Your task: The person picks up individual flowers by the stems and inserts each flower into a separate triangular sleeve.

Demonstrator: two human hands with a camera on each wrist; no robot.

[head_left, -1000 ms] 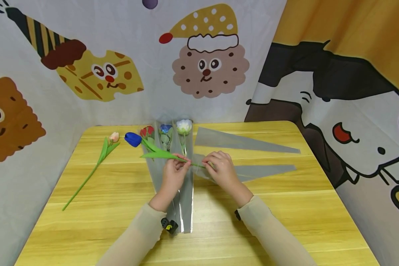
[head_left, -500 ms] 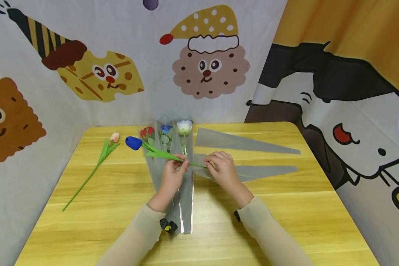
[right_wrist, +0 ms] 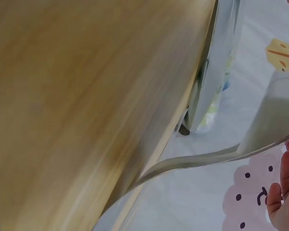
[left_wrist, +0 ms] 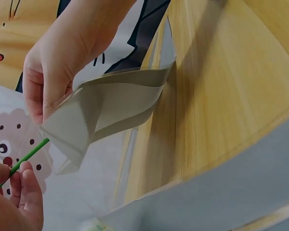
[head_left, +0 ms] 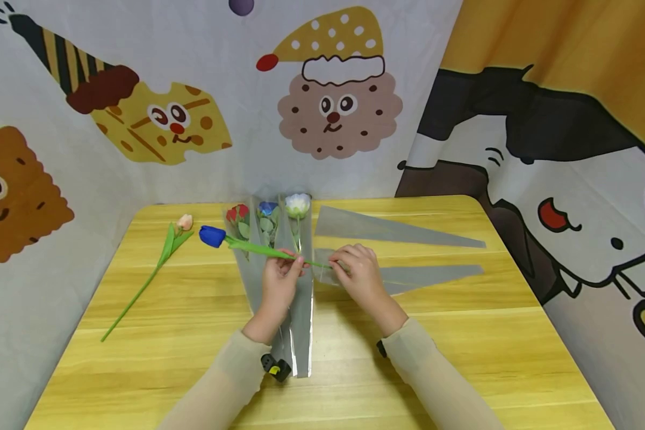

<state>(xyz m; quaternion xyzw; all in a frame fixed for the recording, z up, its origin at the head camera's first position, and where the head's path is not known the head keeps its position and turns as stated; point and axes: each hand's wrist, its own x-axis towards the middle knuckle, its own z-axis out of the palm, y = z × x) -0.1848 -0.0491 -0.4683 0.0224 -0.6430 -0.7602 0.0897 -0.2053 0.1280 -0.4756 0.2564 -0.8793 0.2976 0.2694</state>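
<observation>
My left hand (head_left: 280, 278) pinches the green stem of a blue tulip (head_left: 212, 236), whose flower points left over the wrapped flowers. Opposite it, my right hand (head_left: 359, 275) grips the wide end of a grey tapered flower sleeve (head_left: 430, 275). In the left wrist view, the stem (left_wrist: 31, 153) ends close to the mouth of the sleeve (left_wrist: 125, 108); I cannot tell whether its tip is inside. That sleeve bows upward, its narrow end low by the table. The right wrist view shows only part of my right hand (right_wrist: 284, 197), at the sleeve's edge.
Three wrapped flowers lie side by side: a red rose (head_left: 237, 213), a blue flower (head_left: 267, 209) and a white flower (head_left: 298, 205). A pink tulip (head_left: 184, 223) lies unwrapped at left. Another flat sleeve (head_left: 387, 227) is at the back right, before a printed cloth wall.
The blue tulip's flower has dipped slightly and shifted left, so its stem lies more level. My right hand keeps its grip on the sleeve, nearly in place.
</observation>
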